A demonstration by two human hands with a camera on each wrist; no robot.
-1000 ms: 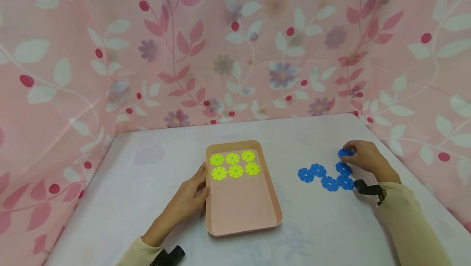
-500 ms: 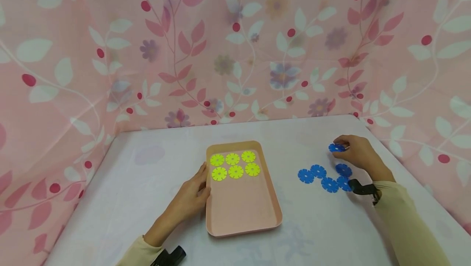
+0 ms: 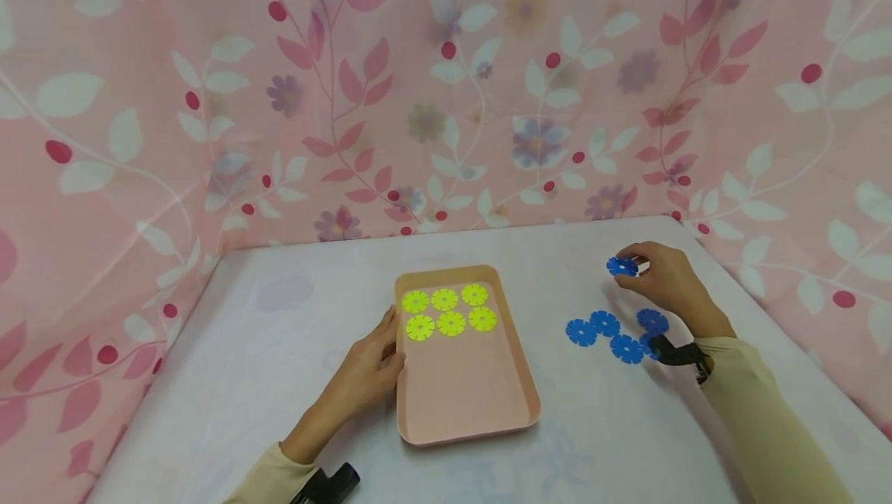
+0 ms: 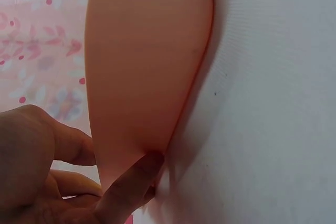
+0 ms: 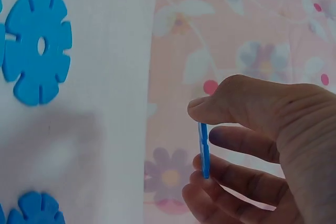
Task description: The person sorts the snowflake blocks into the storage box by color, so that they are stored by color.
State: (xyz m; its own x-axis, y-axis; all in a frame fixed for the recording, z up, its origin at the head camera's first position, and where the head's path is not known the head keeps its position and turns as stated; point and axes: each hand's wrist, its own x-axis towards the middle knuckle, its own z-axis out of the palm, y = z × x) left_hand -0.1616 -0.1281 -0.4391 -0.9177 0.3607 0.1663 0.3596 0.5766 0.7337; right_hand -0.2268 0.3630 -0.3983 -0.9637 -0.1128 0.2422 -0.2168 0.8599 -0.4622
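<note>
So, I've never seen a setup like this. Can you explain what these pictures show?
There's no robot, just a person working bare-handed. The wide view comes from a head camera looking forward and down; each close view comes from one of the black wrist cameras. On the white table sits a tray holding six yellow discs in two rows of three. The left hand touches the tray's left side. The right hand holds a blue disc by its edges. Five more blue discs lie on the table, one partly hidden behind a wrist camera.
</note>
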